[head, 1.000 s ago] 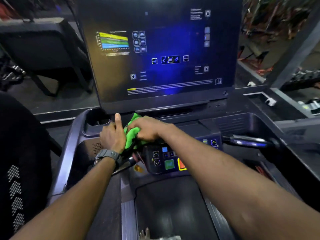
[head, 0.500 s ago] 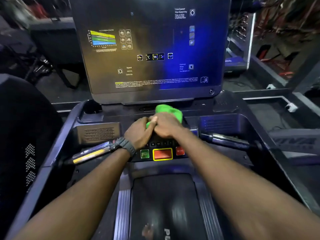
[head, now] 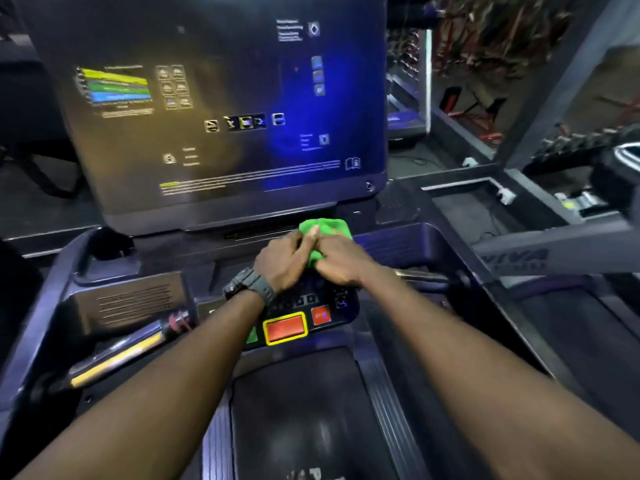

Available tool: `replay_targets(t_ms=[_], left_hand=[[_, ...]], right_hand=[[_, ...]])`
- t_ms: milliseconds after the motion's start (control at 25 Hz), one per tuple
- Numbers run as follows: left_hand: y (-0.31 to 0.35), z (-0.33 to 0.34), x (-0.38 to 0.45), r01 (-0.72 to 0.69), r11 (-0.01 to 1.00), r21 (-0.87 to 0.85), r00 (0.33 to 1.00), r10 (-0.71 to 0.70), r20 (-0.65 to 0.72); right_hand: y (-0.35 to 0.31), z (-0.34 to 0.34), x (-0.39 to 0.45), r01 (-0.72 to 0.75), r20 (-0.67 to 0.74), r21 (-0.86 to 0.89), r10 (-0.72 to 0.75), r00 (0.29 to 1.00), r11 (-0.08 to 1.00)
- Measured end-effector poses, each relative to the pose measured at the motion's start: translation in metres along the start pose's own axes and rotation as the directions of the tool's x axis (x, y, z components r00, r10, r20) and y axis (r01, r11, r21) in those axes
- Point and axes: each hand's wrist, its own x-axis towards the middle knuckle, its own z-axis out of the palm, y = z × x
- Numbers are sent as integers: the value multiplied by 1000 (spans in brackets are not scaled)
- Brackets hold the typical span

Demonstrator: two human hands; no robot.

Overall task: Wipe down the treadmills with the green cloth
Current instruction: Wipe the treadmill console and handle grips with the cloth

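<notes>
A bunched green cloth [head: 325,232] lies on the treadmill console [head: 398,244], just under the right part of the big screen [head: 221,109]. My left hand [head: 282,261], with a black watch on its wrist, and my right hand [head: 341,259] sit side by side over the cloth, and both grip it with curled fingers. Most of the cloth is hidden under the two hands. Below them is the button panel with a red stop button [head: 285,329].
A left handlebar with a yellow stripe [head: 117,358] and a right handlebar [head: 426,275] stick out from the console. The belt [head: 301,420] runs below. A neighbouring treadmill rail [head: 554,254] lies to the right, with gym equipment behind it.
Both hands have carried the cloth along the console from its left side, near the cup holder, to the right of centre under the screen.
</notes>
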Motion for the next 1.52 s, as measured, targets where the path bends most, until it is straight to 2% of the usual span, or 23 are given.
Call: replay_targets(t_ms=[80,160,240,280,320,400,480,560,640,800,920,1040,1120,1160,1240,1320,1360,1440,1520], left_hand=[[12,7,14,-84,996,-31,996,85,36],[31,24,26,-242,970,-32,961,244,127],[52,46,34,-353,931,98,920,326,217],[61,56,37,-366,908,205,915,311,257],[68,67,38,-360,885,294,918,281,279],[77,82,38,-371,853,366,912,262,314],[87,86,40,-382,841,383,908,266,322],[94,88,46,-375,843,385,912,260,318],[98,94,51,-333,882,334,932,253,260],[95,97,55,-195,970,144,979,183,88],[99,97,50,-201,966,162,979,194,58],[104,98,46,-178,945,274,984,165,71],[112,102,50,-161,919,360,985,128,114],[117,106,53,-162,918,362,984,120,136],[123,111,54,-177,935,306,974,123,189],[119,117,51,-226,919,324,956,146,254],[116,120,49,-258,899,355,946,159,284],[113,122,49,-305,879,366,933,199,300],[115,121,53,-283,906,315,946,210,246]], right_hand=[[18,-15,-16,7,-91,114,3,996,993],[50,-25,-36,-89,-141,198,118,983,976],[78,-17,-69,-223,-107,169,243,964,960],[92,-10,-86,-219,-83,145,233,969,965],[106,-3,-103,-178,-57,110,185,981,978],[139,-1,-128,-115,-11,12,115,993,993],[159,-12,-137,-177,0,15,177,984,984],[174,-15,-134,-214,-64,89,220,973,973],[184,-10,-127,-192,-188,1,189,964,981],[135,16,-89,-162,-238,-192,114,965,968],[112,27,-68,-73,-259,-256,4,966,964],[161,24,-87,-119,-249,-193,69,966,974],[187,16,-106,-228,-250,-298,155,956,927],[192,10,-107,-258,-215,-347,192,958,902],[183,-8,-92,-243,-13,-324,252,968,914],[177,-25,-73,-237,257,-247,299,919,940],[177,-31,-69,-235,333,-230,304,893,944],[180,-34,-71,-249,329,-231,316,890,941],[174,-19,-82,-270,153,-267,317,936,925]])
